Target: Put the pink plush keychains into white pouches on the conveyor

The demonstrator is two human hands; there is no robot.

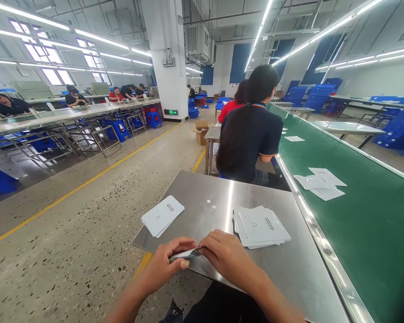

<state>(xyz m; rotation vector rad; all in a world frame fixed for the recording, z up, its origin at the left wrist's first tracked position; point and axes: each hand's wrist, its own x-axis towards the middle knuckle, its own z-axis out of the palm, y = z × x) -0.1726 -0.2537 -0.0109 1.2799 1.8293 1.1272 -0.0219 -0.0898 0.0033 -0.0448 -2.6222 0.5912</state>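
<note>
Rightward, a green conveyor belt (pixel 353 197) is running along the scene and getting cut off by the frame's right and lower edges; a few white packets (pixel 319 183) are lying on it, too small to read. Beside it, a steel table (pixel 222 202) is taking up the near ground, its lower right corner running out of view. A co-worker in a dark shirt (pixel 251 134) is sitting just beyond the table with their back turned, hiding most of another person in red behind. On the table's right, a stack of white pouches (pixel 261 226) is resting in a loose fan; on its left, a smaller pile of pouches (pixel 162 215) is overhanging the edge. At the near edge, the left hand (pixel 166 264) and the right hand (pixel 224 253) are both pinching a single white pouch (pixel 186 254), fingers closed on it from either end. The hands are covering most of it, so its print is staying hard to make out.
</note>
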